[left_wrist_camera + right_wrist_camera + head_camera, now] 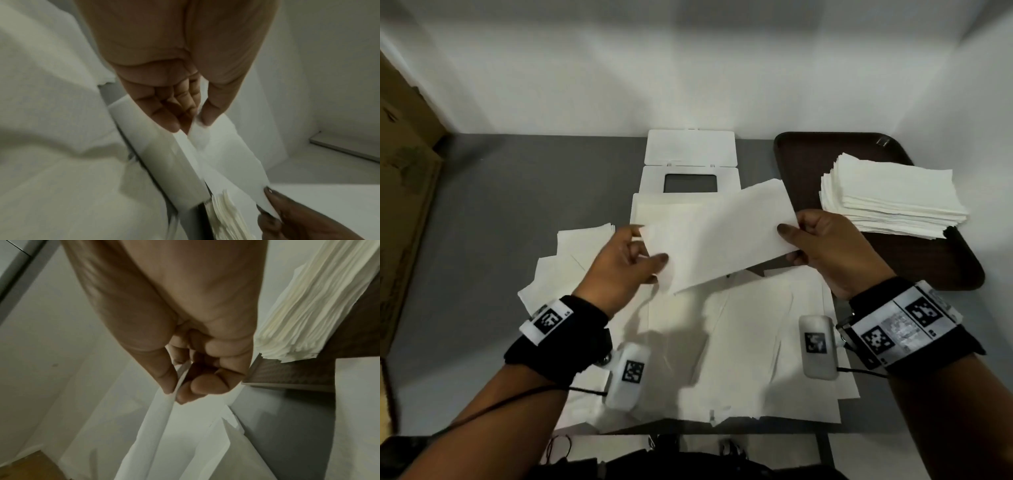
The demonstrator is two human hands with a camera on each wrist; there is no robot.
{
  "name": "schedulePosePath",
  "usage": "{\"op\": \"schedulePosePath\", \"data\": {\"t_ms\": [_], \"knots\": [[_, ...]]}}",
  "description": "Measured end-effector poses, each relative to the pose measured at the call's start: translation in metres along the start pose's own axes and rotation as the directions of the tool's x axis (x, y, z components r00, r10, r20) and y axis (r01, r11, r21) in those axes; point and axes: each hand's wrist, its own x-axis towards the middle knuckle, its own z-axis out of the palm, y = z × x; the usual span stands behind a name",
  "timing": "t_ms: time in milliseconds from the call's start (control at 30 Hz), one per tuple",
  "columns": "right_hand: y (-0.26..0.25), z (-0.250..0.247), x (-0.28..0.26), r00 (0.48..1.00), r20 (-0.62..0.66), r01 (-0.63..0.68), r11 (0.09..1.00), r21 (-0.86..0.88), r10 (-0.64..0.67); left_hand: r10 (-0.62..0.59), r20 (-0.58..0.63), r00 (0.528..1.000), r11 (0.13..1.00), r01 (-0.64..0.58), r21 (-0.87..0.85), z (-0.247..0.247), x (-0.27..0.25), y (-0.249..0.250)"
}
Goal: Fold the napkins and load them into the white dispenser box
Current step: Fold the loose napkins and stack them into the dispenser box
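The grey bench (493, 212) fills the middle of the head view, running from the left edge to the right, with a pale wall behind it at the top of the frame. A cardboard box (404, 192) leans in at the far left edge. In the upper right sits a dark brown tray (808, 154), and on it a thick stack of napkins (890, 195) (edges slightly ragged, leaning a little). Loose unfolded napkins (750, 342) cover the lower centre of the bench, overlapping one another, with a smaller pile (585, 240) to the left of centre.

The white dispenser box (690, 173) lies at upper centre, just left of the tray, its lid (690, 147) swung open away from the person and a dark rectangular opening showing in its face.

Held in the air at the centre of the frame, in front of the box and above the loose sheets, is a single folded napkin (719, 233), a long strip tilted up toward the right. The left hand (619, 263) pinches its lower left end between thumb and fingers; in the left wrist view the thumb (211, 116) presses the paper's corner against the fingertips. The right hand (828, 250) grasps the right end, thumb on top; the right wrist view shows the napkin's edge (164, 410) clamped between thumb and curled fingers. Both wrists wear black bands with printed markers.
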Motion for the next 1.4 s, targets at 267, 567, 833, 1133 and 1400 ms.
{"op": "schedulePosePath", "data": {"t_ms": [267,567,833,1133,1400], "knots": [[0.001,0.030,0.034,0.996,-0.021,-0.083,0.990,0.111,0.086,0.159,-0.250,0.955,0.961,-0.092,0.260,-0.016,0.053,0.015],[0.015,0.057,0.067,0.985,-0.145,0.001,0.844,-0.537,-0.093,0.127,-0.146,0.981,0.785,-0.010,0.619,-0.013,0.078,0.003],[0.016,0.068,0.070,0.984,-0.161,-0.065,0.671,-0.739,-0.081,0.105,-0.074,0.992,0.629,-0.008,0.777,-0.008,0.080,0.004],[0.012,0.067,0.065,0.982,-0.169,-0.062,0.708,-0.704,-0.082,0.191,-0.103,0.976,0.479,-0.001,0.878,-0.002,0.071,0.014],[0.021,0.018,0.023,0.999,-0.034,0.009,0.762,-0.647,-0.041,0.320,-0.017,0.947,0.629,-0.199,0.752,0.030,0.030,0.018]]}}
